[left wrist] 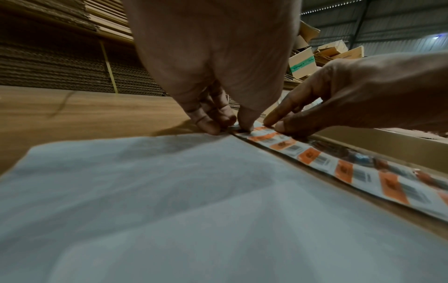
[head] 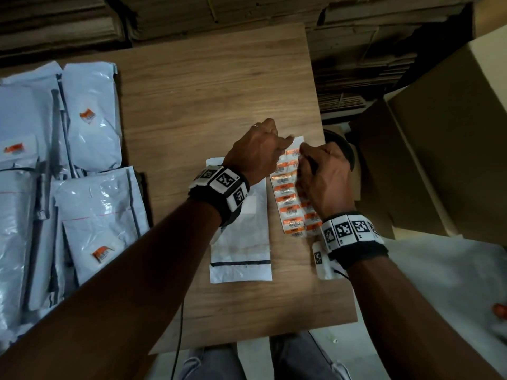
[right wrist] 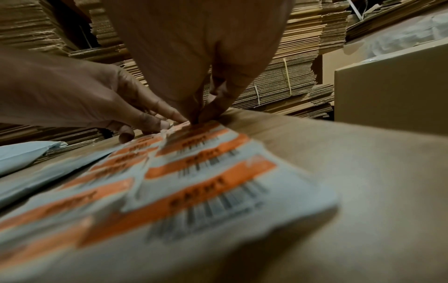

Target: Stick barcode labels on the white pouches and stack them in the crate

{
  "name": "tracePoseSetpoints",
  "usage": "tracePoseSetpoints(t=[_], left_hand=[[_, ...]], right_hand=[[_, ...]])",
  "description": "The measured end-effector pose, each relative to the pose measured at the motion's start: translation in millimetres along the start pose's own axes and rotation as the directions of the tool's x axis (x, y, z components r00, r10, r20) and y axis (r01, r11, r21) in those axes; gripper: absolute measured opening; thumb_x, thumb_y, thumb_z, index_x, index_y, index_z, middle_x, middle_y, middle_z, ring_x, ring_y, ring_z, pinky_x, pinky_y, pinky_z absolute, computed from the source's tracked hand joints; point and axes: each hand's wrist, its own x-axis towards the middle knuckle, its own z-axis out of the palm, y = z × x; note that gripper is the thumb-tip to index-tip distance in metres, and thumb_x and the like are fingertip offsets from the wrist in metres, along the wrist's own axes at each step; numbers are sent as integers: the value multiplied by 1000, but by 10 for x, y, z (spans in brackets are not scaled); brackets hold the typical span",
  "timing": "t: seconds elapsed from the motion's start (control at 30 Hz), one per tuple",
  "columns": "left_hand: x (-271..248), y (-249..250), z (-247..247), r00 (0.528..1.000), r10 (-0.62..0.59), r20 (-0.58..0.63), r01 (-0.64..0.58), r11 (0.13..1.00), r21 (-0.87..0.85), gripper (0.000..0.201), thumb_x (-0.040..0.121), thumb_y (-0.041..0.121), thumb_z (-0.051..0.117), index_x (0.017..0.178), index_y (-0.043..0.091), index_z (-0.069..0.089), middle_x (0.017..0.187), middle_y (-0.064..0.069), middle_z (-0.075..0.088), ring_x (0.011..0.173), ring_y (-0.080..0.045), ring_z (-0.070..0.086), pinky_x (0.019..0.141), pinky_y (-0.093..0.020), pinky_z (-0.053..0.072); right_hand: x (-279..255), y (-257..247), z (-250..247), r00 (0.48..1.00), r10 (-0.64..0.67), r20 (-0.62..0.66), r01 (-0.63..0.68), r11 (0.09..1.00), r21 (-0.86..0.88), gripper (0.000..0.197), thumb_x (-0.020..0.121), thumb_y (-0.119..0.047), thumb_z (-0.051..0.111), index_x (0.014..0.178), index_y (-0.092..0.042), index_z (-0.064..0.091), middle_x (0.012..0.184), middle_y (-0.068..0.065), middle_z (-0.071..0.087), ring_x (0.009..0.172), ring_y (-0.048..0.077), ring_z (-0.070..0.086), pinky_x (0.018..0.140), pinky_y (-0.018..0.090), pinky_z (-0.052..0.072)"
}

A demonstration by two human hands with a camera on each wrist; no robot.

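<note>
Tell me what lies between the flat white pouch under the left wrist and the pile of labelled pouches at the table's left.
In the head view, only bare wooden table separates the flat white pouch from the pile of labelled pouches.

The label sheet [head: 291, 200] is white, set with rows of orange-banded labels carrying black barcodes. The pouch [head: 241, 242] left of it is plain white with one thin black line across its near end. The pouches [head: 90, 111] heaped at far left are glossy pale grey-white, some bearing an orange label. The surface [head: 214, 86] shows brown wood grain. The wristbands [head: 222, 187] are black with white blocks of black square code patterns.
</note>
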Motion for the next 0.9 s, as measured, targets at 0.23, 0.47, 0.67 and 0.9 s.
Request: tracePoseSetpoints(t=[0.23, 0.47, 0.67, 0.9], left_hand=[[-19, 20, -10, 999, -27, 42, 28, 999, -35, 33, 96, 5, 62, 126, 13, 71, 88, -16, 63, 81, -32, 59, 73, -39, 51], [-10, 17, -36, 991, -67, 117, 74, 995, -59, 39, 97, 5, 56, 135, 12, 64, 96, -17, 63, 92, -32, 57, 81, -41, 48], [2, 36, -23, 985, -108, 132, 117, 991, -62, 36, 99, 8, 54, 131, 15, 67, 104, -19, 64, 99, -33, 56, 86, -43, 47], [-4, 6, -12, 984, -93, 149, 103, 993, -62, 41, 100, 7, 54, 140, 14, 60, 101, -17, 63, 101, -31, 55, 90, -40, 43]], right_hand=[[30, 34, 1, 999, 17, -29, -17, 1000, 14, 23, 101, -20, 57, 115, -10, 73, 108, 11, 66, 90, 6, 50, 80, 13, 36], [109, 156, -5, 993, 121, 8, -121, 982, 143, 20, 93, -25, 68, 111, -20, 76, 104, 0, 72, 89, 4, 66, 82, 8, 49], [166, 192, 1, 975, 210, 78, -224, 925, 307, 12, 91, -14, 71, 100, -22, 74, 85, -1, 71, 78, 14, 71, 74, 40, 63], [104, 182, 4, 981, 192, 40, -195, 934, 298, 25, 93, -18, 70, 117, -21, 74, 101, -7, 73, 90, 4, 70, 87, 30, 60]])
